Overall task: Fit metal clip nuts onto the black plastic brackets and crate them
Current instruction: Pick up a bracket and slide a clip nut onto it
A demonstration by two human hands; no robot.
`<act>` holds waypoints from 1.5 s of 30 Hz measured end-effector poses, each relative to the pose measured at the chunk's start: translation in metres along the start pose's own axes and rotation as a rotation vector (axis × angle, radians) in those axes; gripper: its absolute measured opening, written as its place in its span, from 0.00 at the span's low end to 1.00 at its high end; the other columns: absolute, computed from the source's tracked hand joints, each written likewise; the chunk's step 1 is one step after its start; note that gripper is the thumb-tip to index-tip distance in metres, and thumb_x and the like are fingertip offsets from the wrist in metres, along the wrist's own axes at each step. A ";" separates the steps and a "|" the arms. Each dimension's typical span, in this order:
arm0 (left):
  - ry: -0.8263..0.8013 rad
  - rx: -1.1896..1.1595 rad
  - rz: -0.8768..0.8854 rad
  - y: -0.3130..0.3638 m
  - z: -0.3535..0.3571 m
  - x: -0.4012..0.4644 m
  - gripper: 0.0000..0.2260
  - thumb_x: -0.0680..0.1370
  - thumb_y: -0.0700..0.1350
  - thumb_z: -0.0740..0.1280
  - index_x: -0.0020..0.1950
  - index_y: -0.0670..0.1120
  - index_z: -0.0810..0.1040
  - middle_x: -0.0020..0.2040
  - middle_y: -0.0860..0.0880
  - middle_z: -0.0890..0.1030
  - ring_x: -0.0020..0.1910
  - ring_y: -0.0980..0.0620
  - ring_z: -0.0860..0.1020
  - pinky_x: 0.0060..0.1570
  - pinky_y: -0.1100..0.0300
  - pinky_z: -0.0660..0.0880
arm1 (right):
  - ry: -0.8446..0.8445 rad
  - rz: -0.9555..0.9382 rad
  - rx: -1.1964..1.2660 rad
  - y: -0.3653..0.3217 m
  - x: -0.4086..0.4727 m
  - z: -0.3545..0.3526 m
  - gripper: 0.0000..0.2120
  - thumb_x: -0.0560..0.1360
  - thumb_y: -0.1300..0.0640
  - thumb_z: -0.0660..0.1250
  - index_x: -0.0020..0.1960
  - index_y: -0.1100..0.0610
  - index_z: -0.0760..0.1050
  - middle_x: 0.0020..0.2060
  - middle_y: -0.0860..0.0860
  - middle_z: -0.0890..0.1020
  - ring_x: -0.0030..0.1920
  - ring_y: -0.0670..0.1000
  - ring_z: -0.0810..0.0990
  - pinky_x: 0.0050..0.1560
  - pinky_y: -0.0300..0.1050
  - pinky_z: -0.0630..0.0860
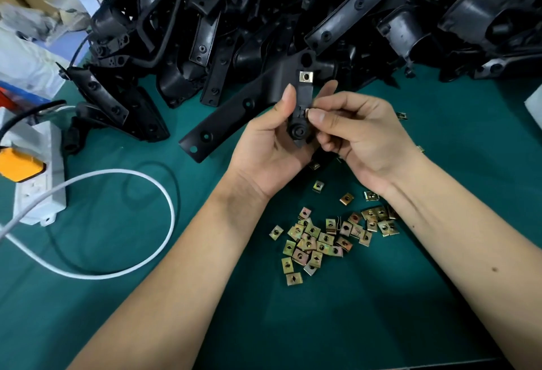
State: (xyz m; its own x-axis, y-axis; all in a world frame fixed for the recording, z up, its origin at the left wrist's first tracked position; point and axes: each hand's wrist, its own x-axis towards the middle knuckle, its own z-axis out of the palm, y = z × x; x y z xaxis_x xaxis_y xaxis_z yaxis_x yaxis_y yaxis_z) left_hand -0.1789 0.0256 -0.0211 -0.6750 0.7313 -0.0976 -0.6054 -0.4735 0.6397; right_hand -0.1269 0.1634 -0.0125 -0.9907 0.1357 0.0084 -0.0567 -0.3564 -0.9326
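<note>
Left hand (272, 138) grips a matte black bracket (302, 100), one brass-coloured clip nut (306, 77) fitted; right hand (355, 132) pinches another clip nut (308, 111) against its edge.

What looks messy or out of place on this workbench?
Mostly the stock lies loose. The clip nuts are scattered over the green mat, with a few strays near the right hand. The black brackets sit in a jumbled heap. A white cable loops across the work area. Nothing looks damaged.

The bench (381, 296) is plain teal-green. The brackets (293, 3) are black, the clip nuts (319, 240) brassy yellow-gold, the cable (164, 199) white, the power strip (44, 176) white with an orange plug (19, 164).
</note>
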 end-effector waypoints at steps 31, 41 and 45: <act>0.474 0.785 0.440 -0.007 0.004 0.005 0.03 0.75 0.36 0.77 0.46 0.43 0.85 0.39 0.42 0.85 0.35 0.50 0.83 0.39 0.57 0.83 | 0.248 0.031 0.007 0.001 0.010 -0.015 0.06 0.75 0.69 0.73 0.42 0.60 0.84 0.32 0.52 0.82 0.31 0.45 0.78 0.32 0.36 0.75; 0.473 0.843 0.514 -0.008 0.001 0.008 0.06 0.75 0.38 0.78 0.46 0.48 0.86 0.37 0.48 0.87 0.33 0.53 0.83 0.38 0.62 0.80 | 0.209 0.062 -0.030 0.002 0.014 -0.020 0.02 0.75 0.64 0.75 0.44 0.59 0.85 0.34 0.49 0.82 0.31 0.44 0.77 0.30 0.36 0.74; 0.487 0.853 0.534 -0.006 -0.002 0.008 0.07 0.75 0.38 0.78 0.46 0.50 0.85 0.39 0.49 0.87 0.34 0.54 0.84 0.38 0.62 0.81 | 0.152 0.049 -0.119 -0.002 0.016 -0.025 0.03 0.77 0.66 0.72 0.48 0.61 0.84 0.35 0.52 0.84 0.34 0.45 0.79 0.32 0.36 0.77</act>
State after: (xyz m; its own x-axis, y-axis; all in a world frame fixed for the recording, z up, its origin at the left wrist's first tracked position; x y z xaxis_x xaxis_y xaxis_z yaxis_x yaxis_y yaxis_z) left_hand -0.1813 0.0334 -0.0269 -0.9684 0.1758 0.1772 0.1727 -0.0404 0.9841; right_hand -0.1391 0.1896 -0.0191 -0.9612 0.2626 -0.0840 0.0147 -0.2553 -0.9667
